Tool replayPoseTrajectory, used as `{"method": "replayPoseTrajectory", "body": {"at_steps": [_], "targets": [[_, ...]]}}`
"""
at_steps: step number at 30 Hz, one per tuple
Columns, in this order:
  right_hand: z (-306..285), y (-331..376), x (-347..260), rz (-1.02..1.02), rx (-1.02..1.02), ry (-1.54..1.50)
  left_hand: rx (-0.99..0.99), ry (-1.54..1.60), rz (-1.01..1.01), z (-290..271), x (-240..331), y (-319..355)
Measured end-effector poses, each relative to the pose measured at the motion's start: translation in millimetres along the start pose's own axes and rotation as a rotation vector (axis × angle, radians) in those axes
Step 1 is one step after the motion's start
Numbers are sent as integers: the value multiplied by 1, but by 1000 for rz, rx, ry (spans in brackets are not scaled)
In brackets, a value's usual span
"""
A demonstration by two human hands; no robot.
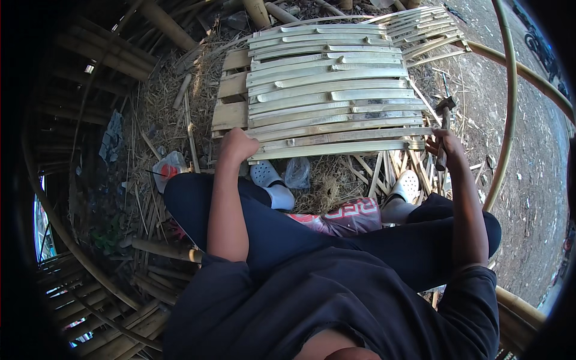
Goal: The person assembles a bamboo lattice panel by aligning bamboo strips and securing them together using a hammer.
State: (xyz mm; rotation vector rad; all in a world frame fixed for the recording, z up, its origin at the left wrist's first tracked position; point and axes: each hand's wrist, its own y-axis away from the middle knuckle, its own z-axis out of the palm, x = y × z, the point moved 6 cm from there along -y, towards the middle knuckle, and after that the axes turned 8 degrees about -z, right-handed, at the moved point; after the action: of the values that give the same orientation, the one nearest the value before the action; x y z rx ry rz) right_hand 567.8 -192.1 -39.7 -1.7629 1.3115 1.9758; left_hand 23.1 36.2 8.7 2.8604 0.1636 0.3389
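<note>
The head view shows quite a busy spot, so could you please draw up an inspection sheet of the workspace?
Surface: straw-strewn ground, uneven with scraps.
Job's things: pale slatted panel, its slats side by side with some gaps; hammer, head pointing away from the person.
Clutter: loose strips near the panel's right end; clear plastic bag beside the left shoe; printed sack between the legs.
Hands: left hand curled at the slats' left ends, grip unclear; right hand closed round the hammer's handle.
Cables: nothing seen.
Surroundings: bamboo poles at upper left; grey open ground at right.
</note>
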Motion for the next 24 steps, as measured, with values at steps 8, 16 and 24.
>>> {"method": "replayPoseTrajectory", "body": {"at_steps": [8, 16, 24], "targets": [[11, 11, -5, -35, -154, 105, -411, 118, -39, 15, 21, 18], [5, -6, 2, -65, -157, 26, -188, 50, -39, -4, 3, 0], [-4, -16, 7, -30, -93, 1, -107, 75, 19, 16, -2, -12]]}}
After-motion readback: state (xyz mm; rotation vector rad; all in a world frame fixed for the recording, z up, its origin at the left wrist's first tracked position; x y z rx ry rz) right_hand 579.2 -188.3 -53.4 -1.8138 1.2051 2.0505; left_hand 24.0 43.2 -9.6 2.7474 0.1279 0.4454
